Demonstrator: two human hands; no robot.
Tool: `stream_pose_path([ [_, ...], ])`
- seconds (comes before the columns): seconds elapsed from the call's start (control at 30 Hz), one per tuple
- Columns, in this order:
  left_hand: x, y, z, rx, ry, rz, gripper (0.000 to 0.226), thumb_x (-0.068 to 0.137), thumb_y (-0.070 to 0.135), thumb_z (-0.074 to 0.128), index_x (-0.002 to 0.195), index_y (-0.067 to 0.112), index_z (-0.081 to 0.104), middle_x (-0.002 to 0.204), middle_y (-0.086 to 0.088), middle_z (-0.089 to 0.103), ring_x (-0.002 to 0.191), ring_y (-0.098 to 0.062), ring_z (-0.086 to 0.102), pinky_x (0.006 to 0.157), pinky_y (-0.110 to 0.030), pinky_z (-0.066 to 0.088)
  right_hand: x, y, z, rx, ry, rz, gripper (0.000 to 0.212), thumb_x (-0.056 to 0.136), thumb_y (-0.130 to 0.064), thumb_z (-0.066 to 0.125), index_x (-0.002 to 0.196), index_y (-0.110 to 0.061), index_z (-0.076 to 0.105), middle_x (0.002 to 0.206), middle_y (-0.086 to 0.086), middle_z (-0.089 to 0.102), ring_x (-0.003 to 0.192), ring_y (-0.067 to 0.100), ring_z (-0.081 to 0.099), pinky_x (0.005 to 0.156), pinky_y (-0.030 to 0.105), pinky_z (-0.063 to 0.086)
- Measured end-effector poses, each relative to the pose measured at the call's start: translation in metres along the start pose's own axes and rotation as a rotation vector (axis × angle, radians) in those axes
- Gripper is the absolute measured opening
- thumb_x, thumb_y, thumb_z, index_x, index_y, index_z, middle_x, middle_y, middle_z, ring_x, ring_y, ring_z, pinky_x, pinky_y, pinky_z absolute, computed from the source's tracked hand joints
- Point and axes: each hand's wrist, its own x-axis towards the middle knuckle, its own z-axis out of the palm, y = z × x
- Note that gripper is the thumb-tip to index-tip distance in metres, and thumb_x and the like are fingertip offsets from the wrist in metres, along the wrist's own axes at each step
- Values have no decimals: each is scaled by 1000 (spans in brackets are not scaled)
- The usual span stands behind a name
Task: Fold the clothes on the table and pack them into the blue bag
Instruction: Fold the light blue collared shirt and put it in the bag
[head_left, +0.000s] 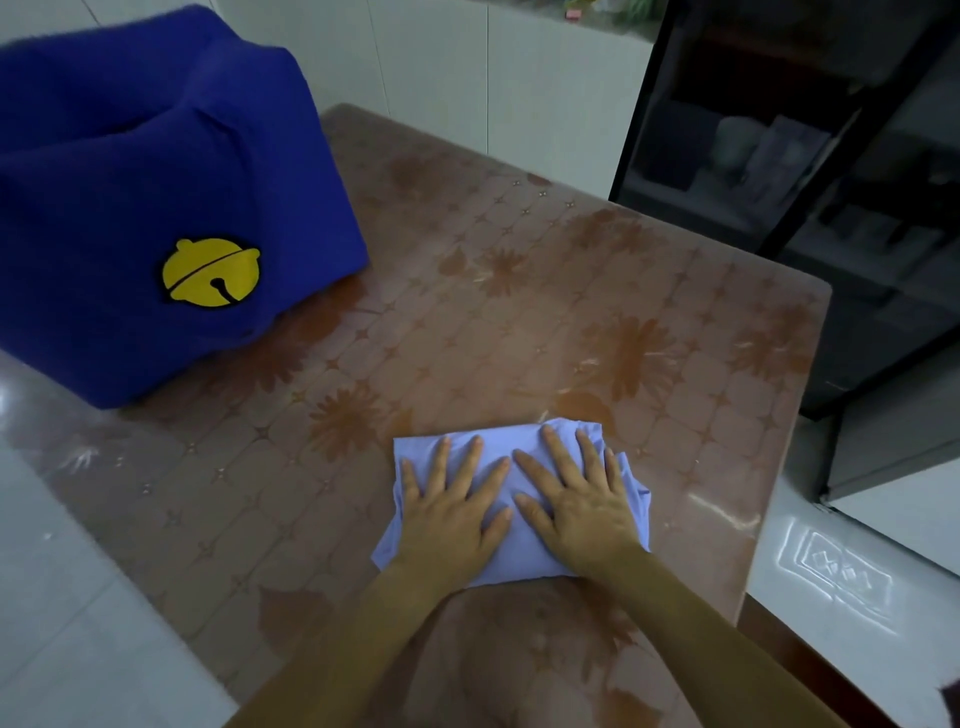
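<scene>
Two hands laid flat on folded lilac garment (506, 439), 6 o'clock on table (519, 312): left hand (447, 512) and right hand (576, 506) side by side. Fingers (558, 454) straight, spread apart, pressed on cloth, nothing gripped. Blue bag (156, 208) stood at 10 o'clock, well apart from garment, yellow bell patch (210, 271) turned toward camera.

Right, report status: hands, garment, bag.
Both hands flat: left hand and right hand press the folded lilac garment on the table. The blue bag stands far left, apart from it. Nothing between them.
</scene>
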Motion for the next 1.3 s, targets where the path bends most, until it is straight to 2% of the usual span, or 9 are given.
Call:
stream_pose_path([
  [0.17, -4, -6, -7, -87, -22, -89, 60, 95, 61, 16, 139, 32, 45, 149, -6, 37, 138, -35, 29, 102, -68, 29, -3, 4, -7, 51, 40, 24, 65, 89, -72, 16, 144, -41, 32, 154, -2, 28, 138, 34, 31, 106, 61, 30],
  [0.3, -13, -21, -13, -414, 73, -452, 94, 80, 77, 28, 150, 16, 17, 157, -15, 13, 143, -38, 11, 113, -55, 16, -12, 23, -13, 210, 92, 320, 93, 76, -84, 23, 151, -32, 3, 159, 5, 6, 146, 27, 7, 116, 48, 5],
  [0.47, -20, -16, -28, -657, 201, -439, 85, 87, 47, 58, 150, 9, 15, 151, -10, 30, 134, -31, 33, 107, -41, 30, -18, 10, -25, 399, 147, 380, 95, 76, -72, 45, 149, -16, 21, 149, 9, 33, 135, 32, 30, 109, 43, 28],
  [0.57, -20, -13, -33, -782, 215, -460, 78, 90, 33, 60, 150, 12, 15, 152, -6, 29, 136, -27, 35, 105, -37, 33, -17, 3, -31, 464, 149, 381, 76, 87, -43, 62, 149, -19, 25, 144, 10, 38, 128, 33, 34, 102, 43, 33],
  [0.7, -27, -23, -39, -808, 170, -439, 79, 91, 28, 60, 150, 13, 10, 151, -7, 31, 132, -30, 39, 100, -39, 38, -18, 5, -35, 455, 112, 370, 71, 87, -40, 63, 146, -20, 29, 142, 11, 36, 128, 33, 32, 97, 45, 37],
  [0.93, -42, -26, -43, -1221, 43, -550, 69, 70, 47, 77, 126, 11, 58, 127, -8, 60, 116, -25, 57, 93, -40, 49, -22, -3, -39, 668, 20, 564, 68, 83, -39, 69, 136, -6, 43, 131, 20, 51, 114, 40, 52, 85, 45, 45],
  [1.1, -44, -22, -45, -1011, 38, -577, 50, 88, 31, 63, 131, 8, 50, 133, -10, 53, 123, -27, 49, 88, -28, 40, -34, -12, -34, 627, -56, 495, 62, 86, -39, 66, 134, -6, 46, 131, 19, 53, 115, 38, 51, 81, 37, 41],
  [1.2, -45, -50, -63, -857, 65, -523, 33, 91, 33, 58, 116, 12, 55, 110, -5, 62, 112, -30, 56, 79, -31, 43, -39, -14, -32, 570, -60, 470, 66, 87, -40, 64, 138, -4, 40, 135, 19, 49, 117, 38, 49, 85, 39, 40],
  [1.3, -32, -101, -104, -741, 266, -601, 52, 87, 36, 64, 128, 9, 49, 125, -10, 59, 115, -27, 56, 93, -34, 44, -37, -16, -34, 555, -69, 491, 64, 87, -41, 64, 134, -3, 43, 130, 21, 52, 112, 40, 52, 80, 38, 41],
])
